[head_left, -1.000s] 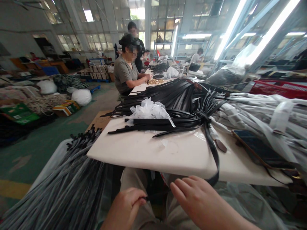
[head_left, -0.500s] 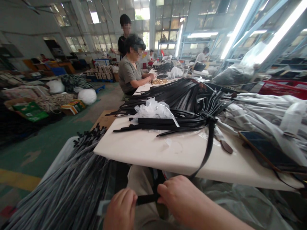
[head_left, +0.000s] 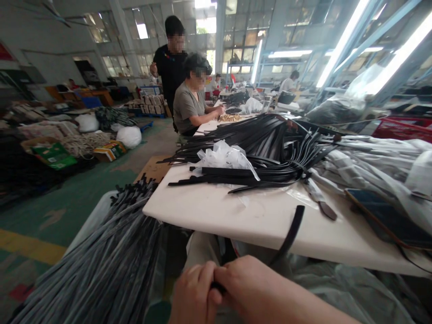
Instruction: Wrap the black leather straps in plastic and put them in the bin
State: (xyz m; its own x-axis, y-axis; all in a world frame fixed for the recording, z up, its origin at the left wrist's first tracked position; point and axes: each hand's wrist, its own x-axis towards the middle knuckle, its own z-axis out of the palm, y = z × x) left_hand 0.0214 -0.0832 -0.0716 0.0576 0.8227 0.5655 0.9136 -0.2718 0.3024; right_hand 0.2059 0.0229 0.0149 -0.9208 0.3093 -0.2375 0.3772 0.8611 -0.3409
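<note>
My left hand and my right hand meet low in the middle, above my lap. Both are closed on a black strap, of which only a small dark bit shows between the fingers. Past my right hand the strap rises over the table's front edge, and its free end stands up above the white tabletop. On the table ahead lies a big bundle of black straps, with crumpled clear plastic on top.
Left of my knees, a bin overflows with long dark straps. A phone, a brown leather tab and pale wrapped straps lie on the table's right. One co-worker works farther along the table; another stands behind.
My hands have come together, covering the strap stretch between them. The strap's far part has pulled away from the bundle towards me, its end now free. The standing co-worker shows more fully.
</note>
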